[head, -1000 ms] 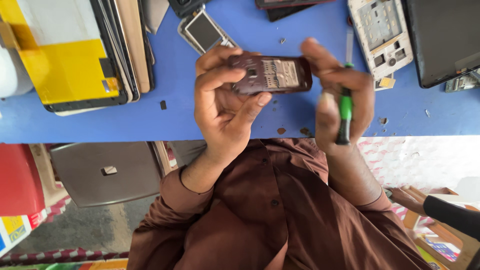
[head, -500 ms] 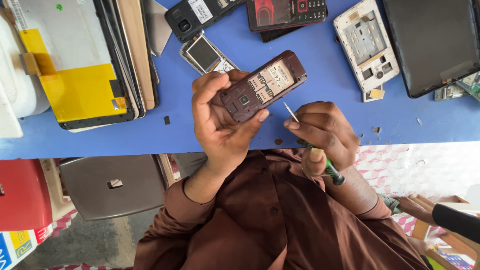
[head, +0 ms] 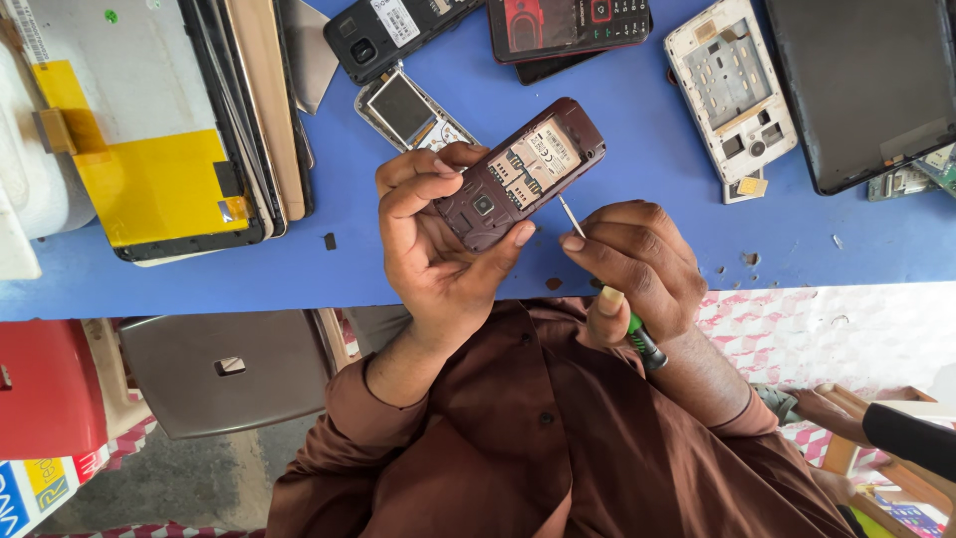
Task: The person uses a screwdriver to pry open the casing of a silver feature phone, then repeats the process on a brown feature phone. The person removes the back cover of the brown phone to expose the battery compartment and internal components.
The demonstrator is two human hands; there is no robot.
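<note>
Left grip clasps the maroon phone, long axis slanting up-right; right grip pinches a screwdriver just beside its lower end.

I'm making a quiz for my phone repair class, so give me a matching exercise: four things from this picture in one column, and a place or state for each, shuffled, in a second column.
Things:
1. maroon phone body
2. screwdriver
3. white phone frame
4. dark tablet

Places or states:
A. lying at the blue table's right end
B. held in the right hand
C. lying between a red-and-black phone and the tablet
D. held back-open in the left hand

Pairs: 1-D, 2-B, 3-C, 4-A
</note>
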